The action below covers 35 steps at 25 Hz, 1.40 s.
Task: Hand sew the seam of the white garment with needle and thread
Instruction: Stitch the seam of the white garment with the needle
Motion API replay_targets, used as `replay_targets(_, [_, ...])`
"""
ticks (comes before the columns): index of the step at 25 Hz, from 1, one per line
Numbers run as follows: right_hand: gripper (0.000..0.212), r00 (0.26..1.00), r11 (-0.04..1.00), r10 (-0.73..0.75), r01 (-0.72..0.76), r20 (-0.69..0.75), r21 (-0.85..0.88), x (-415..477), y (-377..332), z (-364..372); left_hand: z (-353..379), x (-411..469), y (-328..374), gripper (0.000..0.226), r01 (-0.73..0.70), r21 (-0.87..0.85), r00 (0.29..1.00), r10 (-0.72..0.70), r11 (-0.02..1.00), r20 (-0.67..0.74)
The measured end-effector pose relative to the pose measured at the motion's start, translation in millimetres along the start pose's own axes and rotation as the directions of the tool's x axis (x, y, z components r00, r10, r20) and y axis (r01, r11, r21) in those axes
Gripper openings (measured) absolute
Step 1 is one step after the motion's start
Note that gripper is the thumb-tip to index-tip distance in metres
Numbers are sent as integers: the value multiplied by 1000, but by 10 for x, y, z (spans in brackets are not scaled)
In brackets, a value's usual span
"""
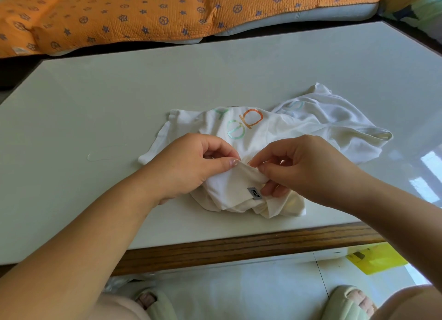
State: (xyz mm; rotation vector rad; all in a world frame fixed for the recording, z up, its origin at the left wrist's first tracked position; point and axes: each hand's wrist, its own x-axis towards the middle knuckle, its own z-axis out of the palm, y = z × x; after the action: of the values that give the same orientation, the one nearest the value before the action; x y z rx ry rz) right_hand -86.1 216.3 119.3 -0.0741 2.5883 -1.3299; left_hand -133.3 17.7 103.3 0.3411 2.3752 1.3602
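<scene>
Our left hand (191,161) and right hand (301,166) both pinch a fold of the white garment (251,137), bunched on the tabletop (95,104) near its front edge. Can't spot needle or thread – so we'd guess a pricked finger, or puckered stitches if the fold slips.
</scene>
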Motion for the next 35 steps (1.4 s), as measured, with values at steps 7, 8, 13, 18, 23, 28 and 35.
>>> replay_targets(7, [24,999,1000,18,-18,32,22,-4,-6,-12,17,-2,11,7,31,-44,999,-30,999,15])
replay_targets(8, [24,999,999,21,-22,35,25,-5,-8,-11,16,-4,9,7,35,-45,999,-35,998,17])
replay_targets(13, [22,999,999,39,-40,33,35,-13,-18,-19,10,-6,13,7,36,-59,999,-35,998,26])
replay_targets(18, [21,998,998,54,-56,37,41,-10,-21,-26,7,-4,14,8,48,-75,999,-46,996,30])
replay_targets(23, [21,998,997,50,-52,39,57,3,-2,-24,5,-7,19,8,53,-86,998,-50,995,32])
replay_targets(28, [19,997,990,23,-33,78,136,11,38,4,12,-4,21,8,71,-129,996,-65,989,56])
replay_targets(35, [10,999,932,4,-20,46,361,41,70,125,86,16,12,15,145,-281,988,-121,949,100])
